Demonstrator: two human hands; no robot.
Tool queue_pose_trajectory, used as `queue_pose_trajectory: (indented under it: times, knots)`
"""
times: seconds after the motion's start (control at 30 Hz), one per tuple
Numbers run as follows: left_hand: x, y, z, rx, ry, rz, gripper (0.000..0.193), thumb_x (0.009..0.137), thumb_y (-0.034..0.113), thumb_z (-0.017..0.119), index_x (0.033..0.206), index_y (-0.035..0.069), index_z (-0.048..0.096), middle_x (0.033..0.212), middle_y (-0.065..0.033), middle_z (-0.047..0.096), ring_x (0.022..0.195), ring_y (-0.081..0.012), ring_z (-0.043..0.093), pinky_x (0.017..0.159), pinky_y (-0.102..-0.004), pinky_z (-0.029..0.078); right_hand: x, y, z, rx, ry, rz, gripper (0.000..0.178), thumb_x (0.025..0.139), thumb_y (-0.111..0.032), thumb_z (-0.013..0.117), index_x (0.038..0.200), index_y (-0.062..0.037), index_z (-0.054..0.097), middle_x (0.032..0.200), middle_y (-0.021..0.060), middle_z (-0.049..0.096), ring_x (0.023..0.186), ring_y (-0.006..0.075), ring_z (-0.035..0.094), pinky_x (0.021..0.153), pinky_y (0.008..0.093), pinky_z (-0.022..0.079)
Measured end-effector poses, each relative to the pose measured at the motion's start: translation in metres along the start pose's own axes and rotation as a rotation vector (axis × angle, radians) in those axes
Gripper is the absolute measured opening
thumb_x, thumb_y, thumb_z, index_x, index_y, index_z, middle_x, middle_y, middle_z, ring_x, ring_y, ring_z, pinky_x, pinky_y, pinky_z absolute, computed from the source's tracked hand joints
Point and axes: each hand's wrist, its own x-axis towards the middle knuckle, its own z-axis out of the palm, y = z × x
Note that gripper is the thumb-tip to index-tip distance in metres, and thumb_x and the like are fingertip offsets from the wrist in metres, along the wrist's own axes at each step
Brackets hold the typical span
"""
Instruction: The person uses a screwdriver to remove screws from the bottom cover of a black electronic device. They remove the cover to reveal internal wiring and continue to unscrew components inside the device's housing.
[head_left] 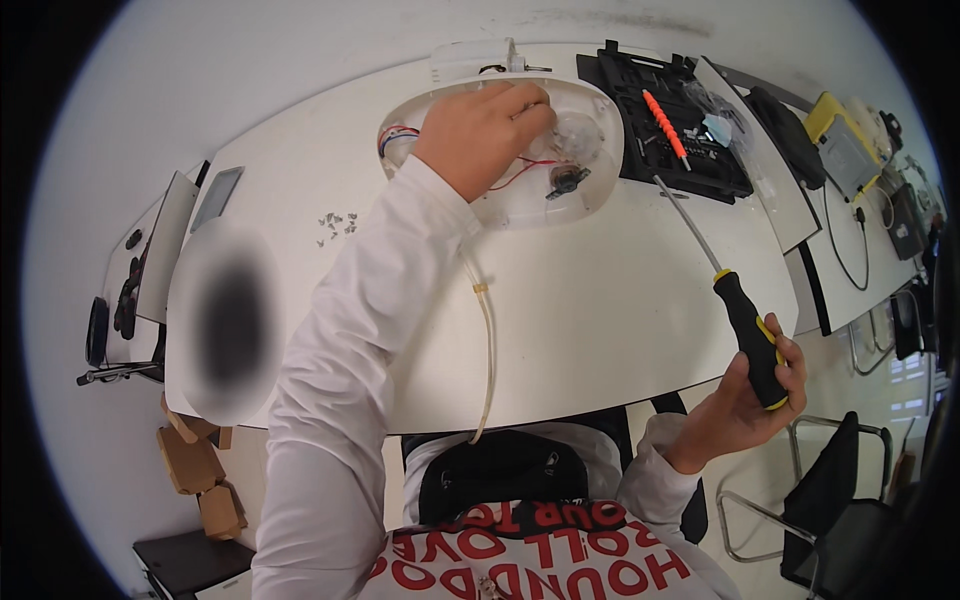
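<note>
My left hand [485, 138] reaches into an oval white plastic housing [535, 215] at the far middle of the table. Its fingers are curled closed, and anything between them is hidden from view. Beside that hand, inside the housing, are red wires [522, 175] and a small dark round part [567, 180]. My right hand [745, 405] grips a screwdriver [750, 340] by its black and yellow handle. The long shank points up and away, toward the tool case. Several small metal screws [335, 225] lie scattered on the table left of the housing.
An open black tool case [690, 165] holds an orange flexible shaft [662, 122]. A white device [470, 60] stands behind the housing. A pale cord [487, 340] runs to the table's near edge. A grey flat object [216, 198] lies far left; chairs [830, 490] stand right.
</note>
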Motion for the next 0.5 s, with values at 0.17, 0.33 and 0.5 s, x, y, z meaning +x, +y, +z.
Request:
queue_pose_trajectory:
  times: [0.17, 0.33, 0.5]
  knots:
    - [0.000, 0.008, 0.000, -0.009, -0.014, -0.064, 0.015, 0.071, 0.008, 0.065, 0.086, 0.012, 0.064, 0.088, 0.0039, 0.062, 0.072, -0.0161, 0.061, 0.056, -0.0259, 0.050, 0.000, -0.003, 0.004, 0.145, 0.030, 0.045, 0.035, 0.078, -0.001, 0.065, 0.103, -0.0091, 0.041, 0.109, 0.0128, 0.047, 0.102, 0.0358, 0.056, 0.088, 0.0453, 0.050]
    - [-0.007, -0.001, 0.005, -0.072, 0.020, -0.059, 0.019, 0.073, 0.008, 0.065, 0.092, 0.012, 0.063, 0.090, 0.0036, 0.062, 0.072, -0.0174, 0.062, 0.058, -0.0272, 0.051, -0.005, -0.005, 0.010, 0.223, -0.005, 0.075, 0.037, 0.077, -0.005, 0.067, 0.104, -0.0106, 0.041, 0.109, 0.0127, 0.048, 0.101, 0.0355, 0.056, 0.088, 0.0431, 0.050]
    - [-0.007, 0.002, 0.011, -0.127, 0.022, -0.135, 0.018, 0.075, 0.007, 0.064, 0.093, 0.014, 0.065, 0.092, 0.0031, 0.062, 0.071, -0.0178, 0.062, 0.059, -0.0277, 0.051, -0.006, -0.009, 0.015, 0.243, -0.038, 0.066, 0.039, 0.078, -0.004, 0.066, 0.105, -0.0108, 0.040, 0.109, 0.0127, 0.047, 0.102, 0.0353, 0.056, 0.088, 0.0424, 0.050]
